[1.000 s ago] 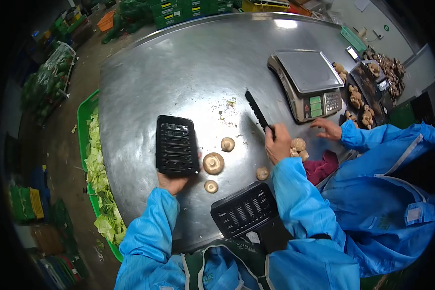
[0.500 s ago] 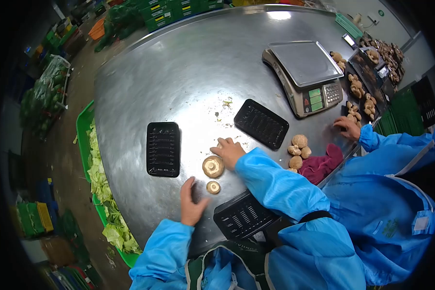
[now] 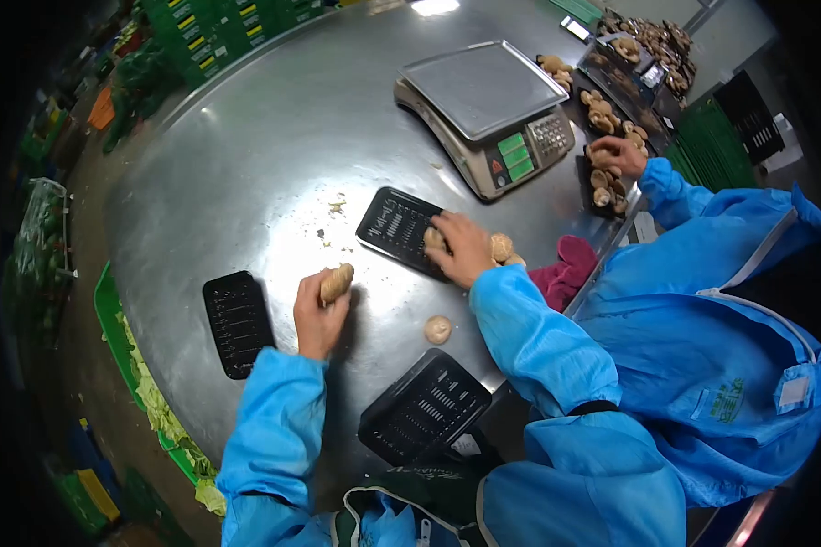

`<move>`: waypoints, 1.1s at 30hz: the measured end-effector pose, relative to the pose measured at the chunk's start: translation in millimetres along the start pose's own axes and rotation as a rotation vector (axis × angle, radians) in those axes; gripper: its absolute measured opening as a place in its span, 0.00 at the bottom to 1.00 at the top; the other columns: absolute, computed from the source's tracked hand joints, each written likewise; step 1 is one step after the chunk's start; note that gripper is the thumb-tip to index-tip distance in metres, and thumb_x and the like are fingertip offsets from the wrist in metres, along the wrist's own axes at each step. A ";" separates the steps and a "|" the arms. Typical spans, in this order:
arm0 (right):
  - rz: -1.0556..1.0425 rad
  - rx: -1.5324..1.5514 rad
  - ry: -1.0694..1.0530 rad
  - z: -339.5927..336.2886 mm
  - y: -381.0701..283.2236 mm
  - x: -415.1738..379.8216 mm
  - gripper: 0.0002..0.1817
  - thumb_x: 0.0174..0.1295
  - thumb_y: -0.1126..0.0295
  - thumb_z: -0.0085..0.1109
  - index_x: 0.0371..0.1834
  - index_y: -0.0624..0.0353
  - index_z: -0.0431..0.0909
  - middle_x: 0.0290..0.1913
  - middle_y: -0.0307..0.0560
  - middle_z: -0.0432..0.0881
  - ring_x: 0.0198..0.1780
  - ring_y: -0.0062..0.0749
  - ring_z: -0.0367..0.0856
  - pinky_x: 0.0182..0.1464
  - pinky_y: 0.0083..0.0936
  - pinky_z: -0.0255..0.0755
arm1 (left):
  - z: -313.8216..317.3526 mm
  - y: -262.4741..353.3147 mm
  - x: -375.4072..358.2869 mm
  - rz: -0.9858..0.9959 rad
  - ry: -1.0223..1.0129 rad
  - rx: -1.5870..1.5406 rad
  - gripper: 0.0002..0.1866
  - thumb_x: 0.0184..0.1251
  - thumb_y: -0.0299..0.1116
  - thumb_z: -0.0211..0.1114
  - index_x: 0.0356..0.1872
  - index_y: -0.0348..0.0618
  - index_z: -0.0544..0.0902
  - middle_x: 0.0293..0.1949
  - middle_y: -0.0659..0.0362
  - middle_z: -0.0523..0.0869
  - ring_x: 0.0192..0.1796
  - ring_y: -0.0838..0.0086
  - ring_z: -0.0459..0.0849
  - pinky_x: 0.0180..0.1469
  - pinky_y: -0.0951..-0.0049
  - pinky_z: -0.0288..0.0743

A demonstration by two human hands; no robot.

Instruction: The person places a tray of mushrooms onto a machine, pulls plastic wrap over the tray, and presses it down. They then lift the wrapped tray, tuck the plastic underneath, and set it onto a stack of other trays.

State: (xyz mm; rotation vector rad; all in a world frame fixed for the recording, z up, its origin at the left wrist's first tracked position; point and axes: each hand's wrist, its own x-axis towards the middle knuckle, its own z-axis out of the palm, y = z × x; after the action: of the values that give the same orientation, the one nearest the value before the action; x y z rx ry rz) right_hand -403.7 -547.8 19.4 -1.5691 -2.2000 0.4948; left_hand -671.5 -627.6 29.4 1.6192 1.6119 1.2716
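Observation:
My left hand [image 3: 319,314] is closed round a brown mushroom [image 3: 337,283], held above the metal table. Over the right end of a black tray [image 3: 397,228], my right hand [image 3: 462,248] grips another mushroom [image 3: 435,240] between thumb and fingers. Beside that hand, a few mushrooms [image 3: 502,246] lie close to a dark red cloth [image 3: 566,270]. One mushroom [image 3: 438,329] rests alone on the table, above a black tray [image 3: 425,407] near my body. Left of my left hand is another black tray [image 3: 237,325].
A scale [image 3: 483,109] stands at the back right. At the right, a co-worker's hand [image 3: 618,157] touches mushrooms in a black tray [image 3: 597,208]. Leafy greens [image 3: 160,401] fill a green crate [image 3: 109,310] beyond the table's left edge.
My left hand has picked up a mushroom from the table. My right hand has moved to the tray with a mushroom. The co-worker's hand has reached into a tray. The view has shifted right.

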 end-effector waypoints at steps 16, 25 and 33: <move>0.156 0.182 0.256 -46.3 19.8 -18.9 0.36 0.38 0.67 0.70 0.57 0.48 0.71 0.58 0.61 0.64 0.57 0.60 0.67 0.60 0.42 0.64 | 149.1 0.3 77.4 0.130 -0.101 0.286 0.19 0.56 0.35 0.63 0.52 0.57 0.78 0.60 0.51 0.70 0.63 0.53 0.66 0.63 0.55 0.56; -0.050 -0.096 -0.051 -2.5 -24.1 38.9 0.47 0.42 0.57 0.72 0.69 0.39 0.57 0.70 0.60 0.51 0.69 0.55 0.53 0.66 0.50 0.48 | 122.6 -23.4 90.3 -0.085 -0.079 0.117 0.26 0.69 0.52 0.47 0.63 0.53 0.70 0.68 0.48 0.61 0.72 0.52 0.52 0.71 0.53 0.38; 0.395 0.378 -0.113 -56.5 68.6 -11.5 0.28 0.55 0.65 0.58 0.59 0.64 0.67 0.51 0.57 0.76 0.52 0.41 0.76 0.55 0.33 0.68 | 113.5 -27.3 83.6 0.026 -0.035 0.192 0.30 0.63 0.56 0.53 0.62 0.51 0.71 0.67 0.45 0.61 0.71 0.50 0.53 0.69 0.50 0.42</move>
State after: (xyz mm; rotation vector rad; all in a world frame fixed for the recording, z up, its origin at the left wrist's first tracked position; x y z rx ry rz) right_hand -316.1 -534.2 32.7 -1.7896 -1.7296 1.0705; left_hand -597.9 -515.2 -21.4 1.7719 1.7416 1.1237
